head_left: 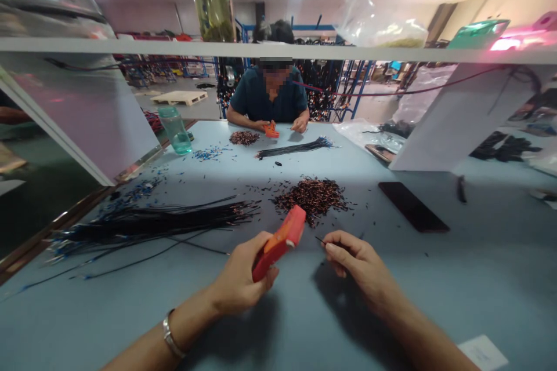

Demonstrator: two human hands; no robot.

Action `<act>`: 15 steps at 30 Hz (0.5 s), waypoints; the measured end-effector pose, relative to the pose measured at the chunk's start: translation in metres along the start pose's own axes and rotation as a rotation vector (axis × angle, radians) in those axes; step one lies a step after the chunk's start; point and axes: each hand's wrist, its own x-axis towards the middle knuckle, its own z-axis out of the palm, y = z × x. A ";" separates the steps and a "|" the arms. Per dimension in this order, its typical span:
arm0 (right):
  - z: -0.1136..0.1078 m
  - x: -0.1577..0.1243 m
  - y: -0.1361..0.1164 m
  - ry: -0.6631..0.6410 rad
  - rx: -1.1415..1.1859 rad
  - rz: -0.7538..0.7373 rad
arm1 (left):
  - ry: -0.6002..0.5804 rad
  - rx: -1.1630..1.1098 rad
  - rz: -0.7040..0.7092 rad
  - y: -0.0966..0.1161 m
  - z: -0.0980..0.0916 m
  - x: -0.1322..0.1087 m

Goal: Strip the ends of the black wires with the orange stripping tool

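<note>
My left hand is wrapped round a red and orange wire stripper, its head pointing up and away from me. To its right, my right hand pinches a thin dark piece of wire between thumb and fingertips; the tip sticks out leftward, apart from the tool. Just beyond both hands lies a heap of short black and copper-coloured pieces. A bundle of long black wires rests to the left, with blue and silver ends at its far left.
A dark phone lies at the right. Loose blue terminals are scattered at the left. Opposite me, a person holds an orange tool near another wire bundle. A green bottle stands by the left edge; a white shelf spans overhead.
</note>
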 end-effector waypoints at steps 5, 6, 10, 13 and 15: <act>0.001 -0.001 0.004 -0.020 0.201 0.034 | 0.004 0.371 0.169 -0.005 0.012 -0.005; 0.001 -0.001 0.004 -0.032 0.220 0.041 | 0.022 0.457 0.193 -0.007 0.013 -0.005; 0.002 -0.002 0.004 -0.051 0.233 0.076 | 0.012 0.670 0.281 -0.013 0.014 -0.004; 0.004 -0.003 0.002 -0.064 0.206 0.102 | -0.021 0.714 0.324 -0.013 0.013 -0.004; 0.004 -0.003 0.001 -0.074 0.194 0.099 | -0.020 0.713 0.334 -0.013 0.014 -0.004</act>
